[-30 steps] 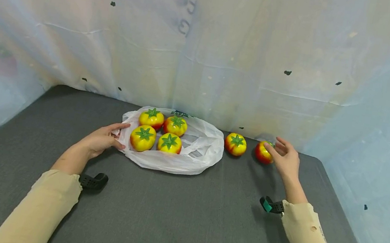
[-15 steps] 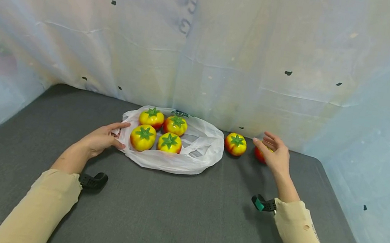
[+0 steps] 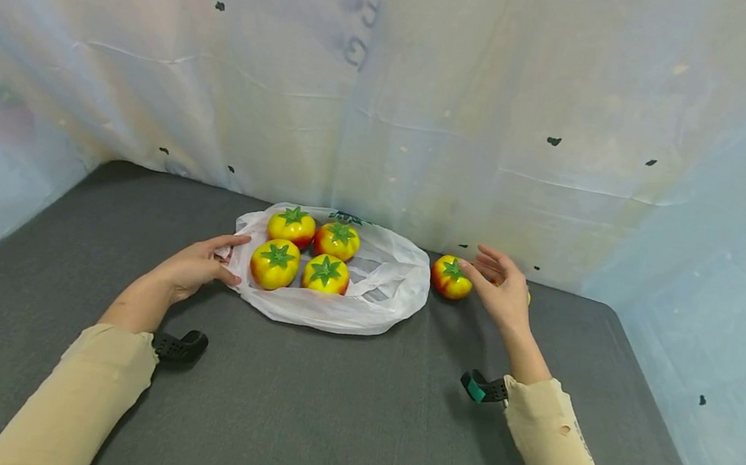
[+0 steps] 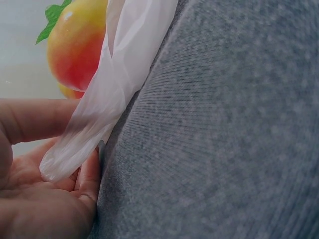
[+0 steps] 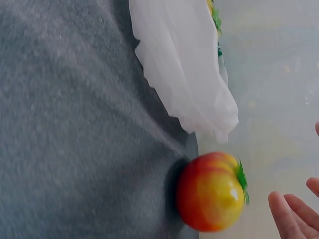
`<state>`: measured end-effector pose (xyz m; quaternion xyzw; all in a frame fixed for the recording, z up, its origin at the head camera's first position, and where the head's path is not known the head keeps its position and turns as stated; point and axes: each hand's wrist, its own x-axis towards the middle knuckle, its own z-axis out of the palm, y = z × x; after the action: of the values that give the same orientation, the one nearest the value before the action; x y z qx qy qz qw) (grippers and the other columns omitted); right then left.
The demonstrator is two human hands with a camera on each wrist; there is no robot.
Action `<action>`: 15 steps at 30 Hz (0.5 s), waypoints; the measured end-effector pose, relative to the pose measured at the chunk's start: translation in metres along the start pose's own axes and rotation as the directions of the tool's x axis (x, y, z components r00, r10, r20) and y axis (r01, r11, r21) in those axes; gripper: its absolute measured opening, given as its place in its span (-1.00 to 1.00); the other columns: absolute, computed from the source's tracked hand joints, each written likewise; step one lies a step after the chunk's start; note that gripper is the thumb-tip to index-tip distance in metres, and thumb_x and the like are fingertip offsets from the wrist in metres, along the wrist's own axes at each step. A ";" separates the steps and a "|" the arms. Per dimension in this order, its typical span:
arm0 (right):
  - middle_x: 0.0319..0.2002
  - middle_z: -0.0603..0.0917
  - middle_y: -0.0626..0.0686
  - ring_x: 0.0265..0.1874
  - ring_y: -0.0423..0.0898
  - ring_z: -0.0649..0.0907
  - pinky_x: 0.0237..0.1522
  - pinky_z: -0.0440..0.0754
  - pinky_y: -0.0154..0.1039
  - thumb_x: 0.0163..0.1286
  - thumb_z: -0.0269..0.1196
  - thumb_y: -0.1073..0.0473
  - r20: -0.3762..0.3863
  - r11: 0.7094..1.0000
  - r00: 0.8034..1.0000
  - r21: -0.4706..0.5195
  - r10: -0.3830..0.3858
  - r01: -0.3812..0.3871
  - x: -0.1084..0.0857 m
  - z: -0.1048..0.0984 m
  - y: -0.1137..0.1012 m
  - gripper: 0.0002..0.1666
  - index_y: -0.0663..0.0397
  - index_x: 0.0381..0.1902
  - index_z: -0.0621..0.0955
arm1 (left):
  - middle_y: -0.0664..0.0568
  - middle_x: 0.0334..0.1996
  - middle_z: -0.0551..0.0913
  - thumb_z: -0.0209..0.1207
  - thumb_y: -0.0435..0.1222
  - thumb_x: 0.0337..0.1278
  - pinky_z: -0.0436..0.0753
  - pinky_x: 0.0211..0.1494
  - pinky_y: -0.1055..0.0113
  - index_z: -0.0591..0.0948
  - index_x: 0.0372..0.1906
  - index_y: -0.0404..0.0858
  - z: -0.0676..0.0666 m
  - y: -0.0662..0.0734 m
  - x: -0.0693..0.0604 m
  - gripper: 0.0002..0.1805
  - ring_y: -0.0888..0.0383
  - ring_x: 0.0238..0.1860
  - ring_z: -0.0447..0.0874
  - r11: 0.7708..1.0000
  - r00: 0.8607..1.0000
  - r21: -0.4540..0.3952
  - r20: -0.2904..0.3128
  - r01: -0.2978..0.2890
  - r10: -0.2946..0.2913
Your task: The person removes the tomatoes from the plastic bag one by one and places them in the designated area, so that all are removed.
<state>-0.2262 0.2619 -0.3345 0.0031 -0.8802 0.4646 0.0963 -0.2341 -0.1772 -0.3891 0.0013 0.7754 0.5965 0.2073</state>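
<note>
My left hand (image 3: 190, 269) holds the left edge of a white plastic bag (image 3: 331, 317); in the left wrist view a fold of the bag (image 4: 107, 94) runs between thumb and fingers. Several yellow-red toy tomatoes with green star-shaped leaves, one being this front tomato (image 3: 273, 270), sit in the bag's open mouth. My right hand (image 3: 506, 297) hovers with spread fingers, holding nothing, just right of a loose tomato (image 3: 450, 283). In the right wrist view that tomato (image 5: 209, 194) stands apart from the fingertips (image 5: 279, 204). Another loose tomato (image 3: 528, 296) is mostly hidden behind the right hand.
Dark grey cloth (image 3: 330, 419) covers the table. A pale plastic sheet (image 3: 434, 113) hangs along the back edge, close behind the bag and loose tomatoes. More sheeting (image 3: 729, 318) closes off the right side. Each wrist wears a black strap (image 3: 180, 347).
My right hand has moved left, from the far right tomato, which it now largely covers, toward the other loose tomato. The left hand and the bag have stayed in place.
</note>
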 end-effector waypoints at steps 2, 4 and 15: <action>0.27 0.46 0.27 0.24 0.15 0.48 0.20 0.44 0.11 0.29 0.28 -0.06 0.011 1.000 1.000 0.020 -0.004 0.004 0.000 0.004 -0.002 -0.26 0.13 0.34 0.38 | -0.32 0.49 -0.44 0.17 -0.56 0.04 -0.11 0.43 -0.26 -0.02 0.52 -0.20 0.000 0.000 0.000 -0.04 -0.26 0.47 -0.35 1.000 1.000 0.001 0.001 -0.002 0.002; 0.26 0.47 0.28 0.24 0.15 0.48 0.21 0.44 0.11 0.30 0.28 -0.03 0.021 0.999 1.000 0.034 -0.010 0.009 0.000 0.007 -0.003 -0.27 0.15 0.34 0.38 | -0.32 0.49 -0.42 0.17 -0.56 0.04 -0.09 0.43 -0.26 -0.02 0.52 -0.20 -0.001 0.000 0.000 -0.04 -0.25 0.46 -0.32 1.000 1.000 0.001 0.001 -0.003 0.003; 0.24 0.49 0.24 0.22 0.12 0.50 0.21 0.47 0.05 0.28 0.30 -0.03 0.073 0.996 0.997 0.086 -0.019 0.012 -0.001 0.029 -0.010 -0.30 0.11 0.31 0.41 | -0.32 0.49 -0.43 0.16 -0.56 0.04 -0.13 0.44 -0.25 -0.02 0.52 -0.21 0.001 0.002 -0.003 -0.05 -0.26 0.47 -0.35 1.000 1.000 -0.007 0.000 0.004 -0.004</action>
<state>-0.2289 0.2323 -0.3429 0.0313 -0.8626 0.5005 0.0669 -0.2318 -0.1767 -0.3861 -0.0012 0.7733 0.5987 0.2085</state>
